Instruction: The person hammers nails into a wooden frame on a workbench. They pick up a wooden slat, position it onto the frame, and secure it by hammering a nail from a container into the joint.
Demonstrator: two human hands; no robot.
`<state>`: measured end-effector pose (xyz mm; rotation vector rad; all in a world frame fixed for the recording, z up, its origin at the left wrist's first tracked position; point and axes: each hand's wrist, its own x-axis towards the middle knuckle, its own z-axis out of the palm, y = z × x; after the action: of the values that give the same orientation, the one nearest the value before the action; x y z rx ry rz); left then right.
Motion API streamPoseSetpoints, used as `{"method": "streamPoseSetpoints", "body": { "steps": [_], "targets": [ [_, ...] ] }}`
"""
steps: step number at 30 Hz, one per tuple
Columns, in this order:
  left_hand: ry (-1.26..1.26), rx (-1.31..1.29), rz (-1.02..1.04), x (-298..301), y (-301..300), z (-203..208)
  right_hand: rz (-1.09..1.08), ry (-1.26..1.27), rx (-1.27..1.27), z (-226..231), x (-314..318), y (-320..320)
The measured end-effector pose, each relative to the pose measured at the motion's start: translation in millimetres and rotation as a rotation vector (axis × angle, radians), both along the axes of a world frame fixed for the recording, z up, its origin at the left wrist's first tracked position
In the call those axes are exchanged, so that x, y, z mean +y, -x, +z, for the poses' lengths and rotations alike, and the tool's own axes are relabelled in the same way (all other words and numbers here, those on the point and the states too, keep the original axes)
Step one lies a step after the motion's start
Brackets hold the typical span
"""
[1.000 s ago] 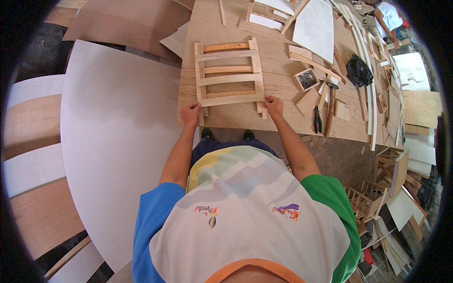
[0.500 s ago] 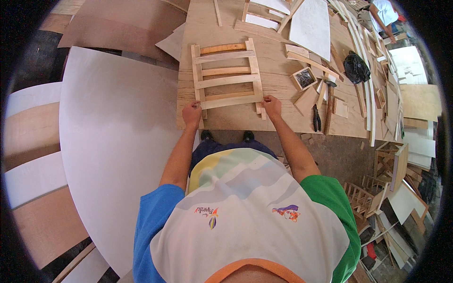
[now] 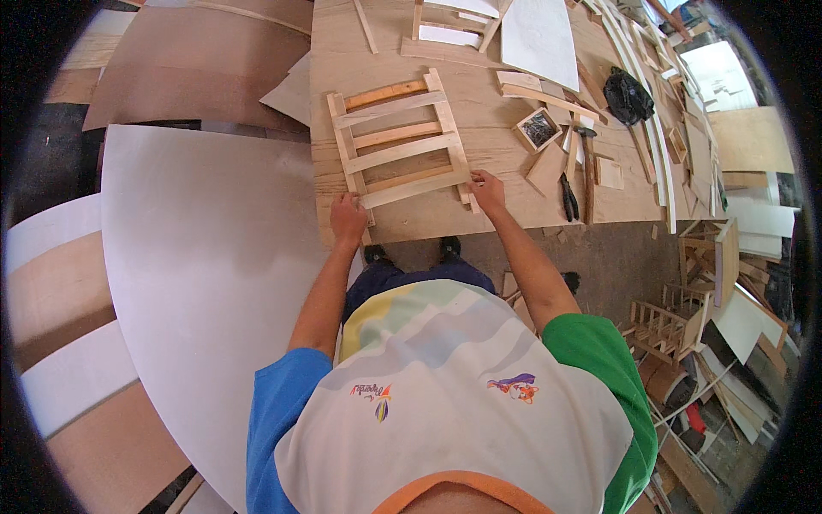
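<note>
A wooden frame [image 3: 402,152] with several cross slats lies on the bench [image 3: 484,111], close to the edge nearest the person and slightly askew to it. The left hand [image 3: 348,218] is at its near left corner, fingers curled in and thumb drawn close, nearly closed on the end of the side rail beside the nearest slat [image 3: 415,189]. The right hand [image 3: 487,190] is at the opposite near corner, thumb and forefinger brought together in a pinch at the end of that same slat, the other fingers bent loosely behind. The exact contact under the fingertips is too small to tell for either hand.

To the right of the frame sits a small wooden box [image 3: 523,142] holding dark metal bits [image 3: 539,130]. Just beyond it lie a hammer [image 3: 588,176] and black-handled pliers [image 3: 569,199], side by side, with a small wood block [image 3: 609,172] next to the hammer. A black plastic bag [image 3: 629,96] rests farther off, near long wood strips [image 3: 658,150]. A white board [image 3: 538,44] lies at the far side. Left of the bench is a large pale sheet [image 3: 205,283].
</note>
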<state>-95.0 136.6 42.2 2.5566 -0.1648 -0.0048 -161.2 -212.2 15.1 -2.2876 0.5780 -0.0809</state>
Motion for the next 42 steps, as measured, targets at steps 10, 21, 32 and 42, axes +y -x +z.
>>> {"method": "streamPoseSetpoints", "body": {
  "steps": [10, 21, 32, 42],
  "targets": [
    [0.326, 0.14, 0.228, 32.7, -7.1, -11.3, -0.136, 0.032, -0.001, 19.6, 25.8, 23.0],
    [0.247, -0.145, -0.265, 6.4, 10.2, 24.2, -0.146, 0.271, -0.239, 6.3, 82.6, 53.4],
    [0.435, 0.185, -0.558, -129.4, 39.4, 58.1, -0.32, 0.032, -0.289, 67.8, 57.3, 96.8],
    [0.345, 0.265, -0.664, -270.6, 73.5, 66.9, -0.412, -0.209, -0.243, 65.1, -48.7, 143.9]
  ]
}}
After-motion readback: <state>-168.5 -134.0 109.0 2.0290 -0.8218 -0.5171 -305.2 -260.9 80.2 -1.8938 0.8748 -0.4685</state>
